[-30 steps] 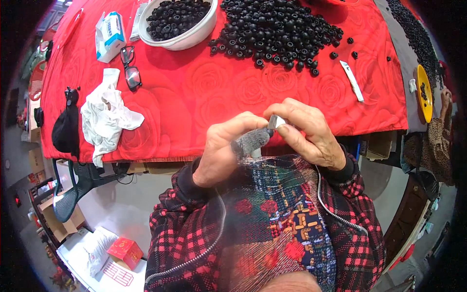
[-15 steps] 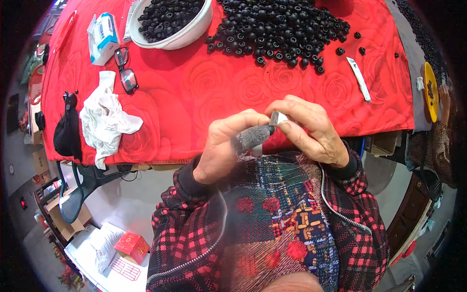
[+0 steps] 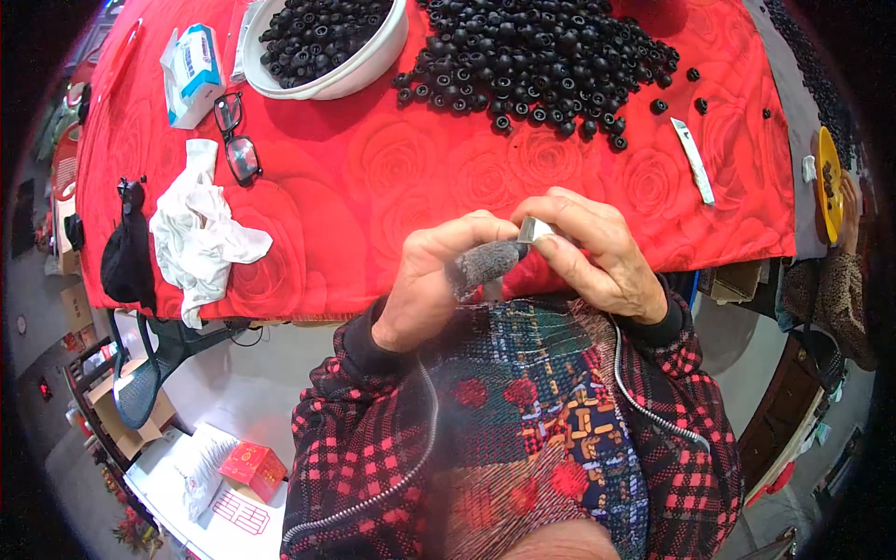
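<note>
Close together at the table's near edge, both my hands are closed at their fingertips. My left hand (image 3: 434, 266) wears a grey knitted cover (image 3: 487, 266) on its thumb. It pinches a small black piece (image 3: 522, 249), mostly hidden by the fingers. Between thumb and fingers of my right hand (image 3: 602, 252) is a small shiny metal piece with a folded, blade-like shape (image 3: 534, 230). The metal touches or nearly touches the black piece; the contact cannot be made out. A heap of small round black parts (image 3: 541, 65) lies beyond the hands.
A white bowl (image 3: 327, 89) of black parts stands at the far left. Near it are a tissue pack (image 3: 194, 79), glasses (image 3: 242, 159) and a white cloth (image 3: 201, 233). A slim white packet (image 3: 693, 161) lies right. Another person's hand (image 3: 850, 215) is beside a yellow plate (image 3: 828, 168).
My hands keep nearly the same pose and grip, with only a slight shift. The view has moved slightly. At the right edge, the other person's hand has come up beside the yellow plate.
</note>
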### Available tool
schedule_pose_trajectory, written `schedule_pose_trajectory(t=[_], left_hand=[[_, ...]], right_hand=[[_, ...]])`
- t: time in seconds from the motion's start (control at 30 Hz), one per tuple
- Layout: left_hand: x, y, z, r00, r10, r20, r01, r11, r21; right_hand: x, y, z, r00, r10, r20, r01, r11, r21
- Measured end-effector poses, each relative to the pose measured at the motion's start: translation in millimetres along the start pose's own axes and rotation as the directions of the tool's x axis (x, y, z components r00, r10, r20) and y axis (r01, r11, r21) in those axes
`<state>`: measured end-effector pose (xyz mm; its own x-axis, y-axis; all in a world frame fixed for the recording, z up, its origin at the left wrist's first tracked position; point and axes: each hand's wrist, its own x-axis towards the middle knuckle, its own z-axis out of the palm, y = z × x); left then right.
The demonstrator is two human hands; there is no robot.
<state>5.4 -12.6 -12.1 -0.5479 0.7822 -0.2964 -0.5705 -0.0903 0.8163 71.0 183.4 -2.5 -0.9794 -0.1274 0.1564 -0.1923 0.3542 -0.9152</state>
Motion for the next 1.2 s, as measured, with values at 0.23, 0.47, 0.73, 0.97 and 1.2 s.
schedule_pose_trajectory(t=[0.23,0.47,0.73,0.97,1.2], left_hand=[[3,-5,-3,1.0,0.025,-0.013,-0.025,0.999,-0.028],[4,-4,-6,0.999,-0.045,-0.005,0.044,0.997,-0.061],[9,-9,-2,0.979,-0.194,0.064,0.204,0.9,-0.386],[2,-10,5,0.993,-0.117,-0.033,0.11,0.977,-0.183],[-1,-5,10,0.945,0.314,-0.087,-0.298,0.941,0.163]], right_hand=[[2,0,-1,1.0,0.014,0.016,-0.014,1.0,-0.02],[-1,-5,-8,0.999,0.037,0.01,-0.038,0.993,0.114],[0,5,19,0.912,-0.341,-0.229,0.285,0.927,-0.244],[-2,0,24,0.854,-0.389,-0.345,0.313,0.915,-0.255],[-12,-5,20,0.911,-0.262,-0.32,0.251,0.965,-0.078]])
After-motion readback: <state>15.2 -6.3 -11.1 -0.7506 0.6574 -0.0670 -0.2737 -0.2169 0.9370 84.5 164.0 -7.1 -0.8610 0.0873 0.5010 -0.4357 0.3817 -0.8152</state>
